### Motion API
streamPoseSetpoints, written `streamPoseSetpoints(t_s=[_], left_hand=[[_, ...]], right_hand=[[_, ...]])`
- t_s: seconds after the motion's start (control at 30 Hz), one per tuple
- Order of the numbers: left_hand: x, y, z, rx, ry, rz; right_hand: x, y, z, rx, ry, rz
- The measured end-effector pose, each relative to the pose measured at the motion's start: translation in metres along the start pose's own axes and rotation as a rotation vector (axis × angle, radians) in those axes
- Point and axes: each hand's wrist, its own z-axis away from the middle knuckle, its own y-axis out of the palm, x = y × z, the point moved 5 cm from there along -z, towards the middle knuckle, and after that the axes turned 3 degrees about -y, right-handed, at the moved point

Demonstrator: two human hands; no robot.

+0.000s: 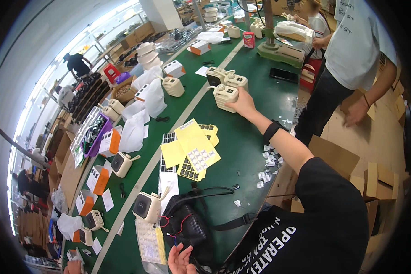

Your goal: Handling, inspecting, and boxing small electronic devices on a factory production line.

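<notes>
At the far end of the green table, my right hand (243, 104) grips a small cream box-shaped device (225, 94) with dark buttons on top. Close behind it are more devices of this kind (236, 79), one with a dark front. My left hand (181, 259) is low in the view beside a black bag (187, 219); its fingers are loosely curled and apart, and nothing shows in them. Thin red and blue wires lie over the bag. Left of the bag, another cream device (147, 206) with a dark square front and a strap stands by a bagged tray (151, 242).
Yellow sticker sheets (194, 148) lie mid-table. Orange-and-white boxes (98, 179), white bags and more devices line the left side. Small white scraps (270, 160) dot the right edge. A phone (283, 75) lies near a green machine base (281, 55). A person (356, 50) stands at right.
</notes>
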Motion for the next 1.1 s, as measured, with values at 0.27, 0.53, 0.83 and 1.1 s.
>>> streamPoseSetpoints(t_s=[0.27, 0.53, 0.83, 1.1], left_hand=[[0.008, -0.019, 0.001, -0.068, 0.009, 0.017], [0.013, -0.035, 0.003, -0.168, -0.013, 0.046], [0.038, -0.079, 0.028, -0.317, -0.061, 0.065], [0.053, -0.104, 0.033, -0.365, -0.085, 0.102]], right_hand=[[0.019, 0.013, 0.011, -0.083, -0.018, -0.079], [0.137, 0.134, -0.022, 0.249, -0.125, -0.179], [0.211, 0.211, 0.004, -0.029, -0.665, 0.09], [0.296, 0.3, 0.098, 0.698, -0.199, -0.116]])
